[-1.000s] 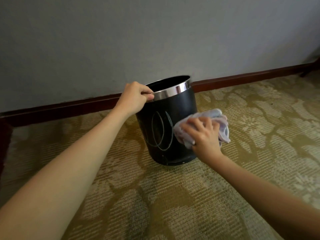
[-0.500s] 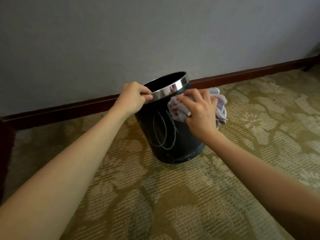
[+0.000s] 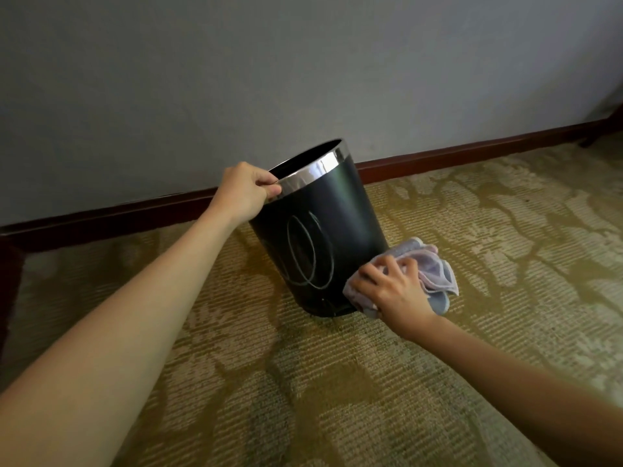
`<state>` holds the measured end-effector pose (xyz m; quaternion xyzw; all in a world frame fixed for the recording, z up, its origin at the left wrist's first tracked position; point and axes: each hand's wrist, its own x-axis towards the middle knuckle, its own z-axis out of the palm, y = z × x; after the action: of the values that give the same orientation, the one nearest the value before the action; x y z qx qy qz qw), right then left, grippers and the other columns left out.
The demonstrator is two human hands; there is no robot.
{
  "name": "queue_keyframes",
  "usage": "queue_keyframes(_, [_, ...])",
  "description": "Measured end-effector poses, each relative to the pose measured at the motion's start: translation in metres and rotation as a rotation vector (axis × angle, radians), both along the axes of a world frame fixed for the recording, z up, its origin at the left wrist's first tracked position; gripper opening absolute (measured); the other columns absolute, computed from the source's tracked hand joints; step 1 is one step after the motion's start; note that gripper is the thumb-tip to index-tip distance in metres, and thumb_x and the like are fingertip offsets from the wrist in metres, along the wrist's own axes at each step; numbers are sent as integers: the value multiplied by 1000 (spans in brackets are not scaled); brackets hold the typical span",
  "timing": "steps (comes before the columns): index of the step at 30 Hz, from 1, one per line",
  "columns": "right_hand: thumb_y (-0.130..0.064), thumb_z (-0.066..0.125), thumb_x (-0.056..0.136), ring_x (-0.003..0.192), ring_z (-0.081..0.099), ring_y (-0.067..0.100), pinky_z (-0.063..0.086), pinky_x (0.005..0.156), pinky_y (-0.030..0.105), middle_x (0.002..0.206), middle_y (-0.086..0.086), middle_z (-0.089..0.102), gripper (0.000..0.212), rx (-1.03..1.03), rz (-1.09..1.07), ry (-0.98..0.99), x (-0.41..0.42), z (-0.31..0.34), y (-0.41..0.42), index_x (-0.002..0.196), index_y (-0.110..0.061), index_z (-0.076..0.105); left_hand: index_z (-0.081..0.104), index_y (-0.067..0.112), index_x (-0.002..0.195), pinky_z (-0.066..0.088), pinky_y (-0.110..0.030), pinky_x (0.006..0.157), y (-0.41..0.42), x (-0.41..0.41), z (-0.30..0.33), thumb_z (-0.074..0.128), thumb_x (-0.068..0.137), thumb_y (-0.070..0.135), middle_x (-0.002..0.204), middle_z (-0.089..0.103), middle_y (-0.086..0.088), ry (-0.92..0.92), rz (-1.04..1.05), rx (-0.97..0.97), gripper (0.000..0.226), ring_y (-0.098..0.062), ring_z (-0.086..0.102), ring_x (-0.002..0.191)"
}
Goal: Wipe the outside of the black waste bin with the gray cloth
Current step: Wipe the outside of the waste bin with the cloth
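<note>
A: Glossy black bin (image 3: 323, 244), round and tapered, with a chrome rim band (image 3: 312, 173), standing on the woven patterned carpet (image 3: 303, 382) near the wall.

B: Left hand (image 3: 244, 190) curls over that rim, gripping it.

A: Right hand (image 3: 392, 291) clutches the soft, bunched gray cloth (image 3: 435, 271), pressing it low against the bin's right side near the base.

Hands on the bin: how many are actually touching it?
1 for sure. The left hand grips the bin's metal rim. The right hand holds the cloth low against its side, so cloth may lie between.
</note>
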<state>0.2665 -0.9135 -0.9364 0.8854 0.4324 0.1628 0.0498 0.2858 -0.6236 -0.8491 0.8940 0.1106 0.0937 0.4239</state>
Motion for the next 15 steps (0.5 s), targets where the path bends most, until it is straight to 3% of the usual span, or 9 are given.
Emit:
queue_keyframes(3, [-17, 74, 68, 96, 56, 38, 40, 69, 50, 108, 9, 65, 36, 119, -25, 10, 13, 32, 25, 103, -16, 68, 73, 15, 97, 39, -22, 76, 0, -1, 0, 64, 87, 16, 85, 66, 6, 11, 9, 5, 14, -5, 57, 80])
queue_keyframes(8, [-11, 67, 73, 111, 47, 39, 36, 77, 52, 118, 10, 60, 43, 391, -74, -31, 32, 78, 86, 116, -17, 64, 72, 21, 78, 36, -3, 53, -2, -4, 1, 66, 86, 15, 69, 65, 9, 21, -14, 46, 11, 4, 54, 63])
queue_keyframes(15, [-11, 73, 76, 100, 58, 43, 44, 71, 55, 107, 12, 66, 32, 250, -11, -153, 21, 40, 66, 108, -12, 68, 74, 21, 85, 35, 0, 47, 5, -9, 0, 66, 86, 17, 74, 67, 6, 30, -25, 28, 9, 5, 55, 64])
